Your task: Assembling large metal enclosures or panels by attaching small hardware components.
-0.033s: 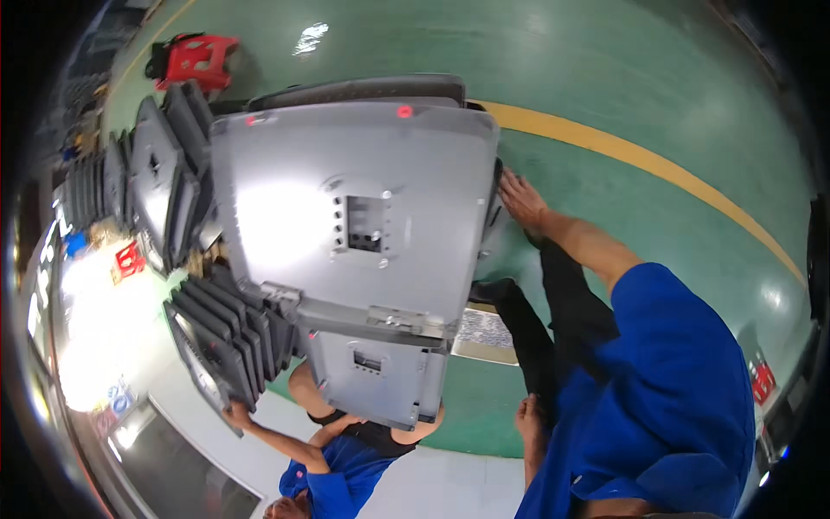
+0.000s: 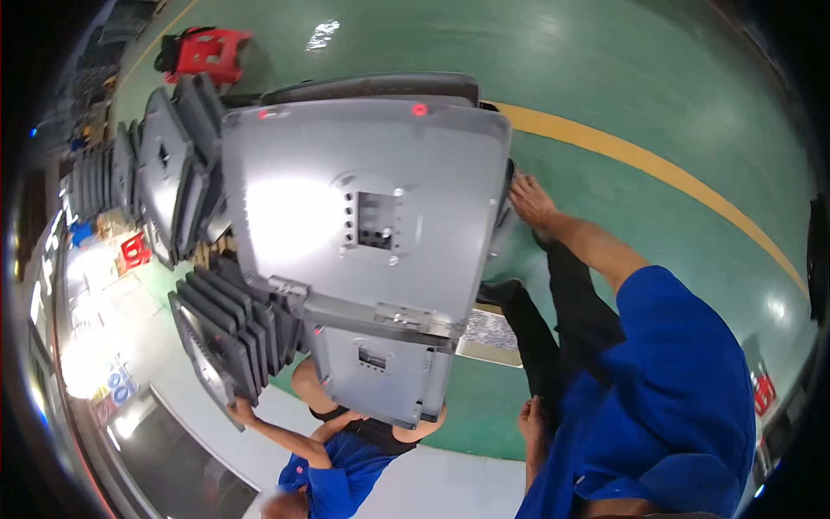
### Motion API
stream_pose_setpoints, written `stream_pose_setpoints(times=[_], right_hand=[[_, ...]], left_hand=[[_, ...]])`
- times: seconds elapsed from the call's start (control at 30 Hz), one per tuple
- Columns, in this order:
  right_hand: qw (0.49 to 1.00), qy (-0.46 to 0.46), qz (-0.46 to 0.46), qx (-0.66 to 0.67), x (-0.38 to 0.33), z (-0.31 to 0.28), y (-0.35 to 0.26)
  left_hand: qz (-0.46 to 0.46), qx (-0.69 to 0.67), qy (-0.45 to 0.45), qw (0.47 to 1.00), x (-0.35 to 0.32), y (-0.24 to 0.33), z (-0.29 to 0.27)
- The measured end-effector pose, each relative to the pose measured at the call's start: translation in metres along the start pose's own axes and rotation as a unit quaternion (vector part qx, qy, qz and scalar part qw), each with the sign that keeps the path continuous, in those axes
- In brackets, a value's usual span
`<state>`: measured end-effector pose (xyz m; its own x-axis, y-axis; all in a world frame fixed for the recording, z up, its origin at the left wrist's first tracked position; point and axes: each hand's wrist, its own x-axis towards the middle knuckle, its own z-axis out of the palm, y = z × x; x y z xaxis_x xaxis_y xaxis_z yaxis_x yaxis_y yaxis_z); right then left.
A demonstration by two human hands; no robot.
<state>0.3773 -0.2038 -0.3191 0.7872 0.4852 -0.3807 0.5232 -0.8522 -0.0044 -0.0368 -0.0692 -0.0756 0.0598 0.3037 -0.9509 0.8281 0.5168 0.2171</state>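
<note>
Green floor point(image 2: 605, 78) runs beneath me, crossed by a curving yellow line point(image 2: 657, 169), with a red stool point(image 2: 212, 56) at the upper left. The big grey panel point(image 2: 367, 156) stands in front of me, a square opening near its middle; hinges point(image 2: 415, 317) run along its lower edge, and a smaller panel point(image 2: 385, 394) shows just below. My right hand point(image 2: 532, 201) is at the big panel's right side, fingers against a dark edge there — I can't tell whether they close around it. My left hand point(image 2: 533, 419) hangs near my trouser leg point(image 2: 529, 350), fingers curled, and I can't tell if it holds anything. Nearby, a co-worker point(image 2: 346, 471) in blue has a hand point(image 2: 242, 411) on the nearest of a row of dark panels point(image 2: 225, 320).
</note>
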Motion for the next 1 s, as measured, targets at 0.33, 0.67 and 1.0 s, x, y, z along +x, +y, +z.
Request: stream_pose_setpoints(times=[0.33, 0.67, 1.0], right_hand=[[0.991, 0.06, -0.094, -0.07, 0.02, 0.035, -0.006], [0.975, 0.079, -0.174, -0.11, 0.024, 0.075, 0.024], [0.969, -0.096, -0.22, -0.055, 0.017, 0.051, 0.017]], left_hand=[[0.001, -0.013, 0.018, 1.0, -0.009, 0.003, 0.015], [0.01, -0.037, 0.014, 0.999, 0.009, -0.027, 0.011], [-0.011, -0.072, 0.005, 0.997, 0.014, -0.044, 0.007]])
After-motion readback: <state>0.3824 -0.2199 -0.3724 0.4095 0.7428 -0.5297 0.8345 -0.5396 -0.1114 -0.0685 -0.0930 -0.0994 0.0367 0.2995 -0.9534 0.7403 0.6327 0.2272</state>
